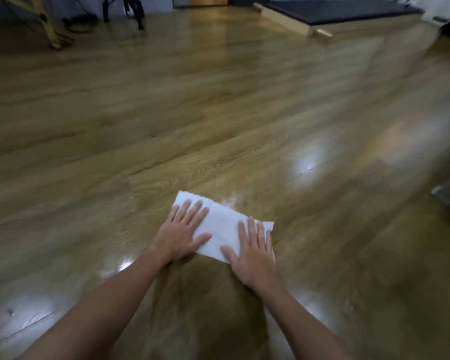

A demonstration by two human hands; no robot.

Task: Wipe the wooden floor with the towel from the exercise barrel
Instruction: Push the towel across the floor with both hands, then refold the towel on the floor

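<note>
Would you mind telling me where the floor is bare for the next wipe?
Bare wooden floor stretches ahead of the towel, up to the wooden platform and tripod legs. Crowded only where left hand and right hand press it.

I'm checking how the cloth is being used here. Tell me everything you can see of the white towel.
The towel is white, soft-looking cloth folded into a rough rectangle with a wavy far edge. It lies flat on the wooden floor, angled across the view. The left hand and right hand press on its ends, fingers straight.
</note>
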